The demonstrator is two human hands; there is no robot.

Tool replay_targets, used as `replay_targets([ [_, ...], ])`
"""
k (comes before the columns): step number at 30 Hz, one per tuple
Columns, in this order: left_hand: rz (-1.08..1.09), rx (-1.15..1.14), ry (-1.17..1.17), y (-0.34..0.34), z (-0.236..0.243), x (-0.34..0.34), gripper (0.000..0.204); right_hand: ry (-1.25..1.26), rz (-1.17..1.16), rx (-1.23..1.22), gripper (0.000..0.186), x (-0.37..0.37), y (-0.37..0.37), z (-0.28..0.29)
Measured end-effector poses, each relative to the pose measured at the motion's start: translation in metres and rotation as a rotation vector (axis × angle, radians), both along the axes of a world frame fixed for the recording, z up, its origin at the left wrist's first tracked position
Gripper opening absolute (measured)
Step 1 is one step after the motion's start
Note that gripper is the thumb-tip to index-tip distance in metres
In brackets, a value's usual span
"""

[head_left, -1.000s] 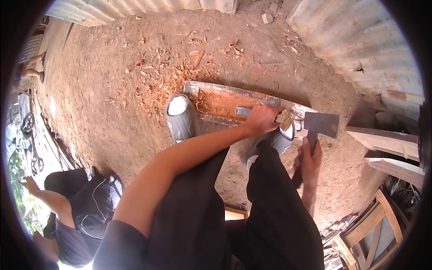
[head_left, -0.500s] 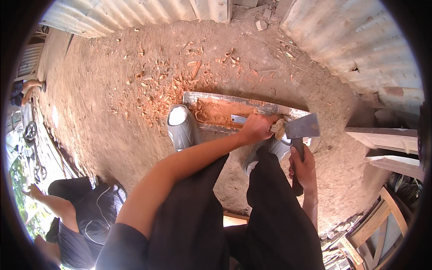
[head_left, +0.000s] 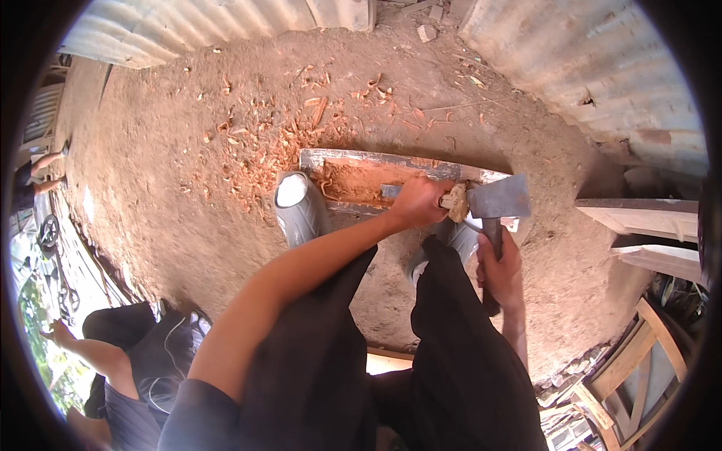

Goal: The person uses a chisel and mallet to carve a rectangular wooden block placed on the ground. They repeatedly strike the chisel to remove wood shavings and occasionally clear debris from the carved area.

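A long wooden piece (head_left: 350,188) lies across the ground in front of me, its middle hollowed to raw orange-brown wood. My left hand (head_left: 420,203) is closed round the handle of a chisel (head_left: 390,191), whose flat metal blade points left into the hollow. The frayed handle end sticks out to the right of the fist. In my right hand (head_left: 502,269) is the dark handle of a hatchet (head_left: 499,199), its broad flat steel head right beside the chisel's end. My grey shoes (head_left: 299,210) stand against the wood's near side, at its left and right.
Wood shavings (head_left: 256,150) litter the dirt ground beyond and left of the piece. Corrugated metal sheets (head_left: 587,83) stand at the far side. Boards (head_left: 639,222) and a wooden frame (head_left: 639,368) lie at the right. Another person (head_left: 135,361) sits at the lower left.
The chisel and my left hand have shifted slightly left, and the hatchet has risen a little with my right hand. The whole view has also moved slightly.
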State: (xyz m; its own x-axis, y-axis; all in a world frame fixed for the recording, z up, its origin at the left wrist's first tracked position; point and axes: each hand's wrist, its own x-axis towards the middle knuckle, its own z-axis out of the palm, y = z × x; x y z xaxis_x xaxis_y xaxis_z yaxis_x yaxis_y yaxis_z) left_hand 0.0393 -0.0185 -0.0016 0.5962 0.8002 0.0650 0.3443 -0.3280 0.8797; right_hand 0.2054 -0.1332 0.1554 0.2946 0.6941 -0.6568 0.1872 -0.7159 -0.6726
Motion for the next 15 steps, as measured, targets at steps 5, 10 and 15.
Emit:
replay_targets([
  [5,0.036,-0.021,-0.051,0.000,0.002,-0.003,0.026,0.113,-0.119,0.254,0.026,0.006,-0.016,0.000],
  [10,0.067,-0.037,-0.063,0.003,-0.005,-0.006,0.024,-0.024,0.114,0.094,0.027,0.001,-0.017,-0.014],
  [15,0.084,-0.020,-0.090,0.001,-0.010,-0.004,0.024,0.113,-0.193,0.304,0.030,-0.008,-0.028,-0.019],
])
